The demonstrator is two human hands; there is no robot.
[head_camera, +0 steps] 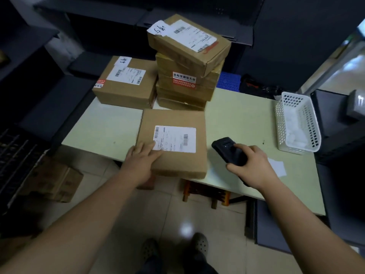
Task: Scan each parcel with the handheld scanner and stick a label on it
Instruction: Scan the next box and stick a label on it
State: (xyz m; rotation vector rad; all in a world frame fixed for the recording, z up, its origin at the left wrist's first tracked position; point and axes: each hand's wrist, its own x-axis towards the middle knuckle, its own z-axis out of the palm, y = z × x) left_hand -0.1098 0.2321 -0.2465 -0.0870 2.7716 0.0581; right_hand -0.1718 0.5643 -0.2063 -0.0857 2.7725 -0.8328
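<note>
**Parcels, tools and hands, counted**
Two single cardboard parcels, the front parcel [171, 143] and the left parcel [126, 82]; a stack [187, 76] of four or five more, its layers hard to separate. One handheld scanner [227, 151], one white basket [296, 123], one loose white label [276, 167], two hands: left hand [140, 161], right hand [254, 167].

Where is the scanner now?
Head view, right of centre: the scanner is gripped by the right hand over the table, just right of the front parcel.
</note>
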